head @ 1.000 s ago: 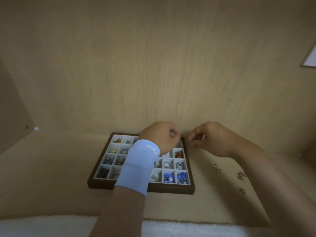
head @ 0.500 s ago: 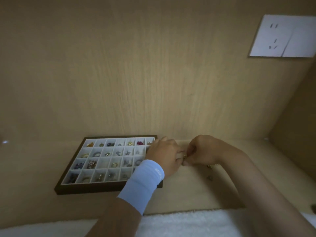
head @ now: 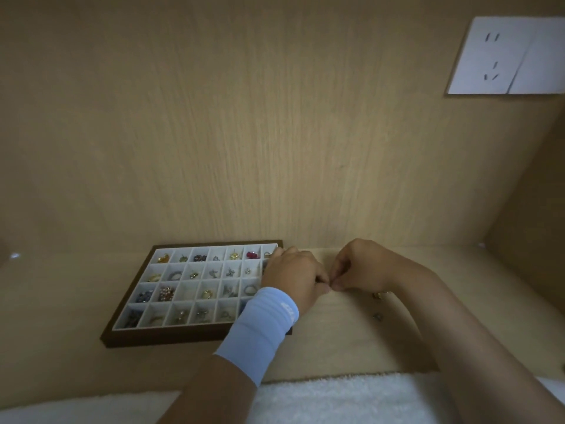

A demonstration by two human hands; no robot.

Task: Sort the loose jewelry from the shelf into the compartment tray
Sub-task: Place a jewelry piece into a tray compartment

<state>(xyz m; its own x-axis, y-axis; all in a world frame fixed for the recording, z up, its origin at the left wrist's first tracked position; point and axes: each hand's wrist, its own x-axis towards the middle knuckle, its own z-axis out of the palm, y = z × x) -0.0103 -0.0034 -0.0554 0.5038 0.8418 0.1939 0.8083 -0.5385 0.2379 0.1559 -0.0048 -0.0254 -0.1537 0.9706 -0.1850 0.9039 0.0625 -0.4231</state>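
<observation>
The compartment tray [head: 168,338] has a dark brown frame and white cells, and lies on the wooden shelf at the left. Most cells hold rings, studs and beads. My left hand [head: 293,275], with a light blue wristband, hovers over the tray's right edge with curled fingers. My right hand [head: 362,266] is just right of it above the shelf. Their fingertips meet and pinch a tiny jewelry piece [head: 331,285], which is mostly hidden. A loose gold piece [head: 379,295] and a small dark piece [head: 378,316] lie on the shelf beside my right forearm.
A white socket plate [head: 504,56] sits high on the back panel at the right. The shelf's side wall [head: 535,209] closes in the right. A white fluffy cloth [head: 336,399] runs along the shelf's front edge.
The view has swung to the right. My hands moved from the tray's back right corner to the shelf beside it, and their fingertips have come together.
</observation>
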